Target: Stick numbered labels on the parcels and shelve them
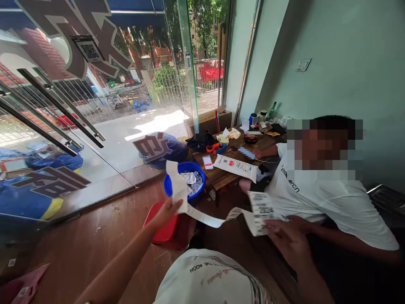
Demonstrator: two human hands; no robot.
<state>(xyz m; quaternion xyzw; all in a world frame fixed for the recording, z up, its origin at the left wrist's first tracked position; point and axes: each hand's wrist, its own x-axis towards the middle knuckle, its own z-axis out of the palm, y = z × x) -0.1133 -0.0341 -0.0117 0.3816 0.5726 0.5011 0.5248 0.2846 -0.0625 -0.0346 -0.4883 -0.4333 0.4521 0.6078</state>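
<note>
Firstly, how is the paper strip (205, 218) held?

At two places: it is pinched between thumb and fingers by the left hand (172, 207), with a loose tail raised above, and its printed end is gripped by the right hand (289, 240). Between them the middle is left sagging in a curve.

And by what edges is it surrounded?

Beyond the left hand is seen the round rim of a blue basin (193, 166), heaped with paper scraps (196, 185); a red bin (161, 221) is placed below that hand. Ahead, the near side of the table (220, 177) is lined by a long white packet (237, 167).

How is movement bounded?

Closely on the right, by a seated co-worker (294, 198); leftward, wooden floor (117, 236) is spread towards the glass door (152, 143)
</note>
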